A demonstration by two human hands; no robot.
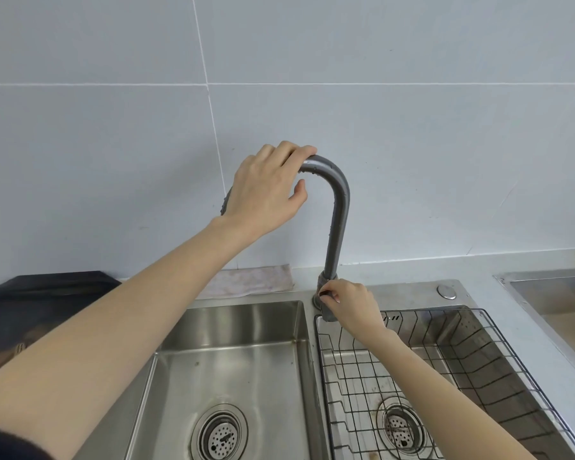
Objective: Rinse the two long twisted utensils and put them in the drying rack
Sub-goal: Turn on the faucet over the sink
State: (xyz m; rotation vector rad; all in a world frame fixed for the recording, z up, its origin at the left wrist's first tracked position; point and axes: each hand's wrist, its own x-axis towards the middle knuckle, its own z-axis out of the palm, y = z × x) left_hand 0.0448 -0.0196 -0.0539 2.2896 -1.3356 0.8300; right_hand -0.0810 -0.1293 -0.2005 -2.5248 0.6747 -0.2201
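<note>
While looking down over the double sink, find the left hand (266, 190) at centre frame, draped over the top of the arch of the grey faucet (337, 220); fingers curled over the bend, thumb tucked beneath, closed around the tube. Note water droplets along the tube. See part of the spray head (225, 204) showing just left of that wrist, pointing down above the left basin (233, 330).

Find the right hand (354, 303) lower and right of centre, at the faucet's base; thumb and fingertips pinched shut on the grey lever (326, 313). Cannot tell the lever's setting from this angle.

Locate the drying rack (478, 370), black wire, seated inside the right basin (458, 330) at lower right of frame, with the right forearm crossing above its near-left part. See a round strainer (400, 426) through the rack's wire floor. Cannot place the two long twisted utensils in this view.

Log for the left basin: bare steel, a second strainer (220, 438) at bottom centre of frame.

Log on the counter (498, 280): pale cloth (253, 280) lying flat behind the left basin, partly hidden by the left forearm; dark object (47, 293) at the left edge, kind unclear; small round metal cap (446, 291) on the sink deck, right of the faucet base and apart from it.

Note grey tiled wall (412, 127) filling the upper half, and a dark sleeve (0, 443) at the lower left corner
</note>
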